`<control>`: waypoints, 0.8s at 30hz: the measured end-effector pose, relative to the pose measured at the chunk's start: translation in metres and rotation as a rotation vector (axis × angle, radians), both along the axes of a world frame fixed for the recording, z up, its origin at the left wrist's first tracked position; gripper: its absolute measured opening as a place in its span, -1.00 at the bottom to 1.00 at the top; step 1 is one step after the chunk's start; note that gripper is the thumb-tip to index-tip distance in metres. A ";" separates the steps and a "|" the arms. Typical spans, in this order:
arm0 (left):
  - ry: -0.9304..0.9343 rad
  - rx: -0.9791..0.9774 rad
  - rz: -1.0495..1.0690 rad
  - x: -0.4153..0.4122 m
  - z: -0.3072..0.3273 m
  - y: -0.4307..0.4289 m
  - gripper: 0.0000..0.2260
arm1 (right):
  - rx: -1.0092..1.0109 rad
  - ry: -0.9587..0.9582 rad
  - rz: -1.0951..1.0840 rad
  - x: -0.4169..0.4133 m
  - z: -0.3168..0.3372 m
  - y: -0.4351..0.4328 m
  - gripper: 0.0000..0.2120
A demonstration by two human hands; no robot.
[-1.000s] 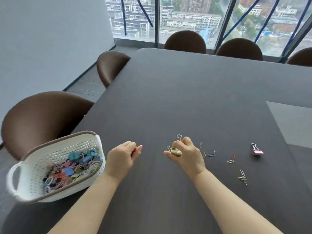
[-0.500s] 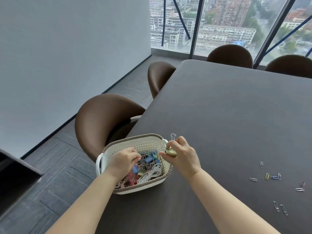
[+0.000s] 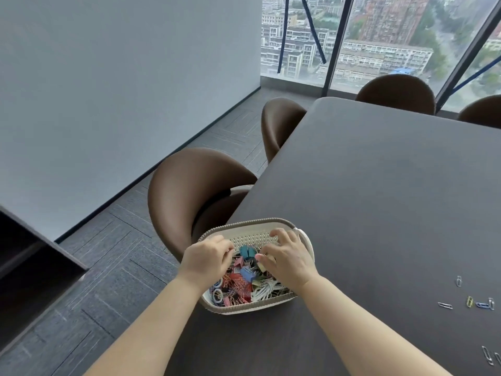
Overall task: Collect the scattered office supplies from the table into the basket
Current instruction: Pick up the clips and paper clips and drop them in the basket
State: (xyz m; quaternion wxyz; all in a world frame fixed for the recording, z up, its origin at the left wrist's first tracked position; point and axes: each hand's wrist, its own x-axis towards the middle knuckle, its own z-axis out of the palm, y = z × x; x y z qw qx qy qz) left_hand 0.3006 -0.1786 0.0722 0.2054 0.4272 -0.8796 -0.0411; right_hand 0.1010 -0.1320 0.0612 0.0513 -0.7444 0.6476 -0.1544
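The white perforated basket [image 3: 244, 225] with a brown rim stands at the table's left edge, full of coloured binder clips, paper clips and a white cord [image 3: 265, 291]. Both my hands are over it. My right hand [image 3: 290, 259] has its fingers spread, and a gold binder clip [image 3: 262, 267] lies just under its thumb on the pile. My left hand [image 3: 206, 260] hangs with fingers curled down over the basket's left side; anything inside it is hidden. Loose paper clips lie on the table at the right: a silver one [image 3: 458, 280], another silver one [image 3: 445, 305], a yellow one [image 3: 469, 301].
The dark table [image 3: 379, 185] stretches away to the right and back. A brown chair [image 3: 189, 191] stands right behind the basket, off the table's edge, with more chairs farther back. More paper clips [image 3: 488, 362] lie at the lower right edge of view.
My view swung left to the basket. Both hands moved from the table's middle to above the basket, then down into it. My right hand's fingers spread and the gold clip now rests on the pile.
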 end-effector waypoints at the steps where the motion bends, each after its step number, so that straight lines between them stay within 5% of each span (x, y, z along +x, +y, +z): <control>1: -0.007 0.004 -0.001 -0.001 0.000 0.002 -0.92 | -0.082 0.003 -0.016 0.000 -0.003 0.001 -0.62; 8: -0.015 -0.027 0.008 -0.024 0.007 0.010 -0.83 | -0.275 -0.018 -0.160 -0.020 0.013 0.011 -0.64; 15: -0.014 -0.054 -0.142 -0.106 0.011 0.031 -0.90 | -0.267 -0.016 -0.365 -0.106 0.006 0.065 -0.92; 20: -0.055 -0.094 -0.364 -0.208 -0.001 0.072 -0.79 | -0.001 0.058 -0.652 -0.194 -0.010 0.146 -0.56; 24: -0.153 0.007 -0.516 -0.285 -0.027 0.113 -0.90 | 0.169 0.058 -0.863 -0.252 -0.035 0.219 -0.42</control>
